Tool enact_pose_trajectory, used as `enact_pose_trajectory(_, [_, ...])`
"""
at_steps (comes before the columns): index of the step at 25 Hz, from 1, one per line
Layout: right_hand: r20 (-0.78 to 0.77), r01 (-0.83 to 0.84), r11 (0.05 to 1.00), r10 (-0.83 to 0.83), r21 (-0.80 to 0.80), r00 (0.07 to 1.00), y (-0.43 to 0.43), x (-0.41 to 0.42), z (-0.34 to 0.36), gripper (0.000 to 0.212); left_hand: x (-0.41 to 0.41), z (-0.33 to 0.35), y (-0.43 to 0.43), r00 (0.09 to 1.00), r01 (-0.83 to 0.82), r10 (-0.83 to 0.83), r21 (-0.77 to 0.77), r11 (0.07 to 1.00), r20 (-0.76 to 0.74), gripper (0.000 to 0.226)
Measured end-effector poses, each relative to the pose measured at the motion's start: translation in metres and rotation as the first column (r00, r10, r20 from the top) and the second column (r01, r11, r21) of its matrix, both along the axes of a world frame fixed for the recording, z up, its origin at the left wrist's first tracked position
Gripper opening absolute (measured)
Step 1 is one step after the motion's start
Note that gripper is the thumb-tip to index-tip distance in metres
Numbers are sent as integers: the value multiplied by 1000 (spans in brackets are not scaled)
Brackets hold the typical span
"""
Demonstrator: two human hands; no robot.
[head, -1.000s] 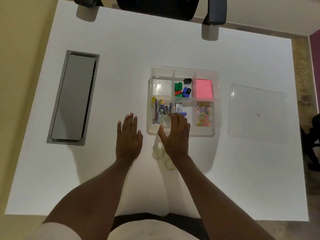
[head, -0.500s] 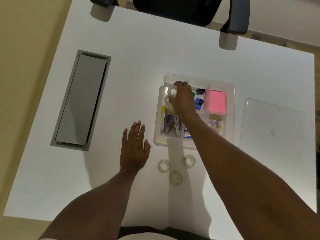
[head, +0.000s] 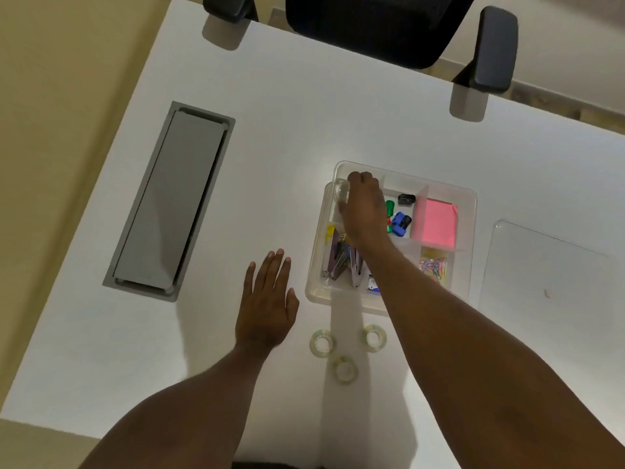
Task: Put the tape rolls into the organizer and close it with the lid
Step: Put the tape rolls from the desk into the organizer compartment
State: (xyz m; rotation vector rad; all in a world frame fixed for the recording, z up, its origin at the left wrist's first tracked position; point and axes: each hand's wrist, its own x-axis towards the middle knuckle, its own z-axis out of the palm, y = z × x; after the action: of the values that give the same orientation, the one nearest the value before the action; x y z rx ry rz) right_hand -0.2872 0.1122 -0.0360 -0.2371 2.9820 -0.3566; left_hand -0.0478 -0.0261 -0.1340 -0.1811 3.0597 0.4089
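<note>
A clear plastic organizer (head: 470, 211) with compartments sits on the white table. My right hand (head: 363, 206) reaches into its far-left compartment, fingers curled around a clear tape roll (head: 341, 191). Three more clear tape rolls lie on the table just in front of the organizer: a left tape roll (head: 322, 343), a right tape roll (head: 374, 338) and a near tape roll (head: 345, 369). My left hand (head: 267, 299) rests flat on the table, left of the organizer, fingers spread. The clear lid (head: 554, 282) lies flat to the organizer's right.
The other compartments hold staplers (head: 338, 258), small coloured items (head: 397, 216), pink sticky notes (head: 436, 221) and coloured paper clips (head: 434, 267). A grey cable hatch (head: 169, 198) is set into the table at left. A black office chair (head: 378, 25) stands at the far edge.
My right hand went from the table's tape rolls near the organizer's front edge into the far-left compartment with one roll. My left hand stayed flat on the table.
</note>
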Motion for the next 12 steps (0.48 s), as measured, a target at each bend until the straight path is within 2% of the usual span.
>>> enact_pose_trajectory(2, [-98,-11,1000,12,9,995,3,11,7,30,-1,1,0,1000,-3,3,0,1000,-5,66])
enact_pose_trajectory(5, [-221,-7,998,-6,-60,975,9,36,18,20,-1,5,0,999,17,-16,19,1000,-28,64])
enact_pose_trajectory(12, [-292,-29,981,-29,-194,956,28,132,22,13,-1,18,1,998,11,-8,45,999,-57,61])
